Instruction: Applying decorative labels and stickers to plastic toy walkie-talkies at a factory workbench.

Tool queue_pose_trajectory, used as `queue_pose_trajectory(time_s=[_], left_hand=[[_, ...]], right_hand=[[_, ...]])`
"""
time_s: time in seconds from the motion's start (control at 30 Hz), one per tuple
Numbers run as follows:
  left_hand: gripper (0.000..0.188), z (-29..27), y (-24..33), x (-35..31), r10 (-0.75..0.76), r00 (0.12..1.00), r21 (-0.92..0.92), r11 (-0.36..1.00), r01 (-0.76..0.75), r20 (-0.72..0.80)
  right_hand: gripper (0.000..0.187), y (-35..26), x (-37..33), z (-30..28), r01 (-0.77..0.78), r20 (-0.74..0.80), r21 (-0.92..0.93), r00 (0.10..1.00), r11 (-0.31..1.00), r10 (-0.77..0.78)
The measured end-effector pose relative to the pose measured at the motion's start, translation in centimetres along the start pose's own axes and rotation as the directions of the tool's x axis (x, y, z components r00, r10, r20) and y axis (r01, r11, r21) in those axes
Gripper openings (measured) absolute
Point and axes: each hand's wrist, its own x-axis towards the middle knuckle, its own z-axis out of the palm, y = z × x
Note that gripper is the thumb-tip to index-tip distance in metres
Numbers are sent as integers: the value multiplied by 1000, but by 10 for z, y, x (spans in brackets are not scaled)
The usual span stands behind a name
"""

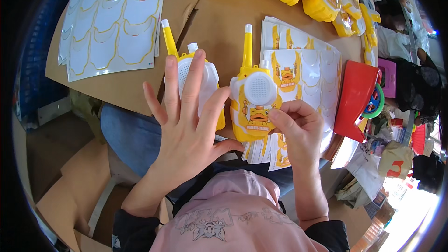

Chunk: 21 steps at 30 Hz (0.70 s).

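A yellow and white toy walkie-talkie lies face up on the cardboard, its antenna pointing away from me. On its lower front sits a sticker with a cartoon duck. The thumb and forefinger of my right hand are closed at the sticker's right edge. My left hand has its fingers spread and holds nothing; its forefinger and thumb tips come close to the toy's left side. Partly behind that hand lies a second toy walkie-talkie, with a plain white front where visible.
Sticker sheets lie right of the toy, some under it. Mostly peeled sheets are at the far left. A red tape dispenser stands at the right. Several more yellow toys crowd the back right. An open cardboard box is lower left.
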Motion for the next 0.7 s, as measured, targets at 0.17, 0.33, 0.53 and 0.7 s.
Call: queue_pose_trajectory(time_s=[0.17,0.33,0.53,0.7], left_hand=[[92,-5,4,2,-26,998,11,1000,25,65],[95,-8,6,4,-35,995,21,999,33,97],[96,-8,8,4,-39,994,26,999,37,99],[94,-6,8,3,-37,996,24,999,35,81]], right_hand=[[17,0,0,-1,-12,-13,-7,1000,1000,12],[17,1,1,0,-25,-20,14,999,1000,26],[17,2,1,-1,-32,-25,44,999,999,33],[17,1,1,-1,-32,-15,41,999,999,33]])
